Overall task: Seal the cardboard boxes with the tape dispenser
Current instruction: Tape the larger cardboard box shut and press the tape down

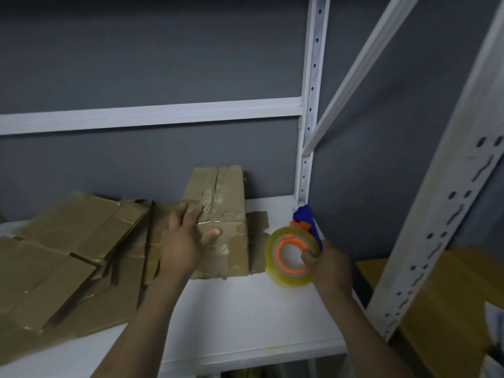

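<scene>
Steadying the cardboard box [226,203] on the white shelf [245,317], the left hand [185,241] is lying across the box's near top edge with fingers spread and fairly straight and the thumb reaching onto the near face, so it is pressing rather than gripping. The right hand [330,266] is curling around the tape dispenser [293,253] and holding it just right of the box, not touching it, with one digit lying over the orange ring inside the clear roll and the blue frame sticking out on the far side. The box is sitting in the far middle of the shelf, close to the grey wall. Its top flaps are meeting along a seam that runs from near to far, and shiny tape is already showing on the top and near face. Flattened cardboard [68,255] is lying in a loose heap to the left, up against the box. The box is looking light and creased, so it will probably slide on the smooth shelf and dent under a hard push. A flat palm over the flaps beside the seam seems the best hold. The dispenser is looking stiff and light and is best held by its frame, clear of the cutting edge. The thin, sticky tape is likely to fold onto itself if it goes slack.
</scene>
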Demonstrator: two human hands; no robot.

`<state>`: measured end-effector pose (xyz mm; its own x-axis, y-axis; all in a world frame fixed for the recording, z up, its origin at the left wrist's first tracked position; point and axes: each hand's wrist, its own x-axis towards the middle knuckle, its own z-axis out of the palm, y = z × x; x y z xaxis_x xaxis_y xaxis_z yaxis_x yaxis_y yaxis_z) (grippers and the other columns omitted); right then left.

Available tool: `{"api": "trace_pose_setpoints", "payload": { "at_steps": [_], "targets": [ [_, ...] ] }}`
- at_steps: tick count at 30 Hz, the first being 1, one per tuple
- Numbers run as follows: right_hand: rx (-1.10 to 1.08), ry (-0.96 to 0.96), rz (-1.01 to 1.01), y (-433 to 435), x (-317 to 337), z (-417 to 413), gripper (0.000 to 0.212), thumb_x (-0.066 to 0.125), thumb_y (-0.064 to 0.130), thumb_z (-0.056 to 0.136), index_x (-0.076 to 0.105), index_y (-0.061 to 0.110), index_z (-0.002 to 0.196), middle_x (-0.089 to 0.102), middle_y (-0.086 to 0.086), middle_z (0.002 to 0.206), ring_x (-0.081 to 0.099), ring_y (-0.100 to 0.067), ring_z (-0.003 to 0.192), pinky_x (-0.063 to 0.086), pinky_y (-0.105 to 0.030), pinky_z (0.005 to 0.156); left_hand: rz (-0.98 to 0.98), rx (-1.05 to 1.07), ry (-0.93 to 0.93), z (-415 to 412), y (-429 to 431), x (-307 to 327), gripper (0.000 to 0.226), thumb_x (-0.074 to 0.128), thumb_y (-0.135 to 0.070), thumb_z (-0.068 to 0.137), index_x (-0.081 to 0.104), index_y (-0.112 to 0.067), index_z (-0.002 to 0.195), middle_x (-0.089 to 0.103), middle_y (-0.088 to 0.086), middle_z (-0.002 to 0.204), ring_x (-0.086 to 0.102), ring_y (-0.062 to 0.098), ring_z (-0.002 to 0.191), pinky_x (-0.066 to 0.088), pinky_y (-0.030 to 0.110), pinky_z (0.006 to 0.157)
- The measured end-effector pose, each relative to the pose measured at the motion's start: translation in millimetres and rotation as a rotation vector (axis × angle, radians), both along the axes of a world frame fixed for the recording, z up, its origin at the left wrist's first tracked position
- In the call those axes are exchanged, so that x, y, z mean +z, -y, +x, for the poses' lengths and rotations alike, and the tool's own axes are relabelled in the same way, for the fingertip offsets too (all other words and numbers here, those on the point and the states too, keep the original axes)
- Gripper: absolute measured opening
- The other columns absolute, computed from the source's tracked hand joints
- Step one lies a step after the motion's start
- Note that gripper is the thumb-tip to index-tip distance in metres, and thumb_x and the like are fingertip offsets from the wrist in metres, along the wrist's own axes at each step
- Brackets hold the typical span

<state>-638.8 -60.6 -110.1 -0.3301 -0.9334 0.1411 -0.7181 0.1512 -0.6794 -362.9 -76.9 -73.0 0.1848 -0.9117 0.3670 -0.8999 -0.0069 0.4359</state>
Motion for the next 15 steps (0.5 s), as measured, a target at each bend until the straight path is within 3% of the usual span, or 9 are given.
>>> {"api": "trace_pose_setpoints", "payload": {
  "at_steps": [4, 7, 9, 11, 12, 15],
  "targets": [
    [0.072, 0.155, -0.267, -18.1, 49.6, 16.1, 0.021, 0.063, 0.034, 0.089, 0.053, 0.017, 0.096, 0.055, 0.008, 0.076, 0.051, 0.002, 0.062, 0.033, -0.005, 0.048, 0.029, -0.033, 0.003, -6.8, -4.6, 6.3, 0.067, 0.051, -0.061, 0.089, 0.04, -0.026, 0.145, 0.025, 0.008, 0.156, 0.03, 0.031, 0.139, 0.035, 0.046, 0.107],
    [0.118, 0.253, -0.406, -24.4, 81.4, 34.2, 0.022, 0.065, 0.033, 0.088, 0.048, 0.024, 0.097, 0.049, 0.021, 0.075, 0.051, 0.006, 0.062, 0.038, 0.001, 0.053, -0.145, -0.053, 0.035, -12.9, -17.1, 22.4, 0.073, 0.033, -0.069, 0.089, 0.048, -0.02, 0.141, 0.036, 0.012, 0.152, 0.028, 0.032, 0.139, 0.027, 0.049, 0.111],
    [0.136, 0.296, -0.457, -21.2, 95.8, 47.9, 0.02, 0.066, 0.032, 0.087, 0.05, 0.023, 0.094, 0.052, 0.018, 0.074, 0.054, 0.004, 0.061, 0.039, 0.0, 0.053, -0.206, -0.135, -0.231, -27.9, -37.3, 47.4, 0.071, 0.037, -0.071, 0.088, 0.046, -0.027, 0.143, 0.041, 0.0, 0.149, 0.038, 0.019, 0.134, 0.036, 0.039, 0.109],
    [0.15, 0.308, -0.504, -16.1, 106.9, 61.3, 0.021, 0.068, 0.031, 0.086, 0.05, 0.021, 0.09, 0.055, 0.012, 0.072, 0.055, 0.0, 0.061, 0.041, -0.006, 0.049, -0.123, -0.31, -0.561, -42.6, -52.3, 68.7, 0.061, 0.05, -0.061, 0.08, 0.046, -0.039, 0.137, 0.057, -0.027, 0.127, 0.055, -0.008, 0.109, 0.049, 0.017, 0.09],
    [0.171, 0.32, -0.515, -13.5, 111.4, 66.4, 0.023, 0.07, 0.03, 0.084, 0.049, 0.022, 0.089, 0.056, 0.009, 0.073, 0.056, -0.002, 0.062, 0.042, -0.01, 0.05, -0.092, -0.377, -0.641, -44.9, -54.6, 72.7, 0.055, 0.059, -0.052, 0.081, 0.047, -0.042, 0.133, 0.061, -0.033, 0.114, 0.058, -0.012, 0.099, 0.05, 0.012, 0.082],
    [0.419, 0.495, -0.457, -7.3, 125.2, 73.0, 0.041, 0.078, 0.032, 0.074, 0.043, 0.027, 0.096, 0.061, 0.004, 0.091, 0.062, -0.005, 0.073, 0.048, -0.018, 0.058, -0.148, -0.465, -0.797, -33.7, -57.0, 73.8, 0.059, 0.074, -0.024, 0.08, 0.049, -0.033, 0.132, 0.068, -0.019, 0.108, 0.065, 0.001, 0.1, 0.058, 0.033, 0.084]
  ]
}}
